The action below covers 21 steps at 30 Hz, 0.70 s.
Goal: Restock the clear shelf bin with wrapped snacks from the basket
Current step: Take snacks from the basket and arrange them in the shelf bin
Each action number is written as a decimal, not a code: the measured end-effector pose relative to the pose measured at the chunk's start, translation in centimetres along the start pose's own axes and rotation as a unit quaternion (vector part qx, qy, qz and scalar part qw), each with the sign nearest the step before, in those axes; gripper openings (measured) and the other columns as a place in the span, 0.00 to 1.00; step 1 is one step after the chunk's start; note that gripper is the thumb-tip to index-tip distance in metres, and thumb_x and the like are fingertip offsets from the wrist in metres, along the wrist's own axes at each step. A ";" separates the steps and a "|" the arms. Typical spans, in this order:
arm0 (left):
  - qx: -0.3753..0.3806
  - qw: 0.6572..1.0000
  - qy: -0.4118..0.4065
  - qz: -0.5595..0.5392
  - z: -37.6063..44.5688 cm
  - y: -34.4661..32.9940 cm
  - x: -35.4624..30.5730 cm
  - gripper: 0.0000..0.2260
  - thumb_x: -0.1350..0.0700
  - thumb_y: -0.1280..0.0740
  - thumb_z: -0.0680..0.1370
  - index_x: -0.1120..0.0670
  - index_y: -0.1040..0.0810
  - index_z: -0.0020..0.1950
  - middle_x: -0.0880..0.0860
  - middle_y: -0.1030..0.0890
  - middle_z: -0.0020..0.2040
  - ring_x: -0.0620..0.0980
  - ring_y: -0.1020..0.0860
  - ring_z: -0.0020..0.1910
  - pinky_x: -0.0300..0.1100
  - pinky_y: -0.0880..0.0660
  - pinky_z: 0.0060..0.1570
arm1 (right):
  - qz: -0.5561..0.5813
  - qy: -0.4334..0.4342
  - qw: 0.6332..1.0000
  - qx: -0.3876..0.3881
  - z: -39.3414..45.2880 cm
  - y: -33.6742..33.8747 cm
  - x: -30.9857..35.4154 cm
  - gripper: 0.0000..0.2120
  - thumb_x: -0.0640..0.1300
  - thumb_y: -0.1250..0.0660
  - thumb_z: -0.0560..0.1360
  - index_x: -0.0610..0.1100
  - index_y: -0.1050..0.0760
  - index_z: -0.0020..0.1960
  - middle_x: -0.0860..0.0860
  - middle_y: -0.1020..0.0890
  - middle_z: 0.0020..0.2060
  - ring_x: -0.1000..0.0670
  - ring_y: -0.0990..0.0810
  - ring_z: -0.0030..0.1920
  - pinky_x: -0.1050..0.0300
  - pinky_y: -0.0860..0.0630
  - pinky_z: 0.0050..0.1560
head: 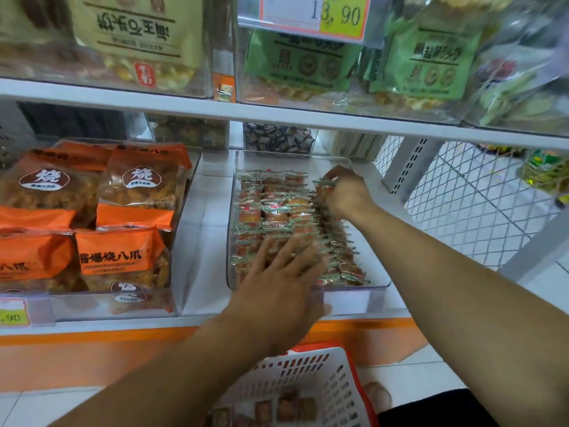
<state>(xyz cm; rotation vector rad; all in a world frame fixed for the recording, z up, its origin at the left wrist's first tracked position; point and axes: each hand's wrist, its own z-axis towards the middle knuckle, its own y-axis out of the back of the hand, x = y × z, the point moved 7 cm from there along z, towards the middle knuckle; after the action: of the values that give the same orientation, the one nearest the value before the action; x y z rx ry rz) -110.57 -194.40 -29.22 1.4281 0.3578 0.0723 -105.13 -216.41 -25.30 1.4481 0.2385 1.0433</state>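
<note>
1. Both hands are in the clear shelf bin point(354, 298) on the lower shelf point(203, 241), and the bin holds rows of small wrapped snacks point(271, 211) in red and green wrappers.
2. The left hand point(277, 288) lies spread over the near rows, fingers straight and fanned wide, palm down on the packets, holding nothing.
3. The right hand point(341, 192) is at the far right of the bin, fingers curled and pinching one wrapped snack point(324, 182) by its crimped green edge, just above the packed rows.
4. Below, by the person's knees, sits the white basket point(335, 377) with an orange rim, and a few more wrapped pieces show at its bottom.
5. To the left on the same shelf is another clear bin packed with orange snack bags point(120, 257), standing well apart from the hands.
6. On the upper shelf are beige and green bags point(431, 60), and a price tag point(314, 15) reading 13.90 hangs over them.
7. At the right, white wire mesh point(468, 204) closes the end of the shelving, with floor tiles visible through it.
</note>
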 end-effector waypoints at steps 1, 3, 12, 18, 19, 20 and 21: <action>0.009 1.000 -0.002 0.022 -0.1 -0.5 0.0 0.31 0.35 0.50 0.81 0.43 0.54 0.81 0.45 0.58 0.83 0.49 0.66 0.80 0.61 0.66 0.76 | 0.002 -0.009 1.000 0.001 0.9 -0.7 0.0 0.16 0.45 0.30 0.76 0.42 0.24 0.63 0.43 0.19 0.60 0.43 0.21 0.59 0.57 0.25 0.56; 0.014 0.999 -0.003 0.045 -0.3 -0.8 0.1 0.33 0.34 0.50 0.81 0.45 0.56 0.82 0.46 0.59 0.83 0.50 0.67 0.80 0.62 0.69 0.75 | 0.036 -0.039 0.998 0.020 2.4 -2.0 0.0 0.16 0.42 0.29 0.76 0.44 0.24 0.63 0.44 0.21 0.63 0.44 0.22 0.61 0.57 0.25 0.61; 0.020 0.999 -0.003 0.035 -0.6 -0.9 0.3 0.40 0.40 0.40 0.80 0.47 0.64 0.81 0.45 0.67 0.81 0.49 0.75 0.76 0.60 0.75 0.72 | 0.265 -0.190 0.945 -0.015 3.0 -4.8 -1.9 0.24 0.31 0.34 0.75 0.45 0.34 0.67 0.43 0.24 0.62 0.46 0.24 0.54 0.59 0.29 0.46; 0.006 0.999 -0.007 0.054 -0.7 -1.1 0.3 0.40 0.47 0.39 0.80 0.48 0.65 0.81 0.47 0.68 0.81 0.51 0.75 0.76 0.60 0.75 0.72 | 0.127 -0.104 0.986 -0.016 3.3 -4.0 -1.2 0.19 0.32 0.35 0.75 0.49 0.24 0.62 0.46 0.22 0.62 0.44 0.20 0.56 0.58 0.24 0.48; -0.003 0.998 -0.006 0.062 -0.7 -1.1 0.3 0.39 0.49 0.40 0.81 0.49 0.65 0.81 0.48 0.68 0.81 0.51 0.76 0.76 0.60 0.75 0.72 | 0.104 -0.100 0.989 -0.026 3.5 -3.6 -1.2 0.20 0.31 0.35 0.74 0.50 0.23 0.62 0.46 0.22 0.63 0.45 0.21 0.58 0.59 0.24 0.51; -0.011 0.998 -0.005 0.069 -0.7 -1.1 0.3 0.39 0.52 0.41 0.80 0.49 0.66 0.81 0.49 0.68 0.81 0.52 0.76 0.76 0.60 0.75 0.72 | 0.092 -0.099 0.990 -0.032 3.6 -3.3 -1.2 0.21 0.31 0.35 0.74 0.50 0.23 0.62 0.46 0.23 0.64 0.45 0.21 0.59 0.59 0.24 0.55; -0.018 0.997 -0.005 0.074 -0.8 -1.1 0.2 0.39 0.53 0.41 0.80 0.50 0.67 0.81 0.51 0.68 0.81 0.52 0.76 0.76 0.60 0.75 0.72 | 0.090 -0.099 0.990 -0.034 3.7 -3.3 -1.1 0.22 0.31 0.35 0.74 0.49 0.24 0.63 0.45 0.23 0.63 0.45 0.22 0.59 0.58 0.24 0.56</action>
<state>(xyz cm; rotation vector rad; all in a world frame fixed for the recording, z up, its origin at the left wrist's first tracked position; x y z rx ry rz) -110.79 -193.73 -30.40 1.4176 0.2403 0.1914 -101.80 -219.05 -28.00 1.5199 -0.0707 1.0319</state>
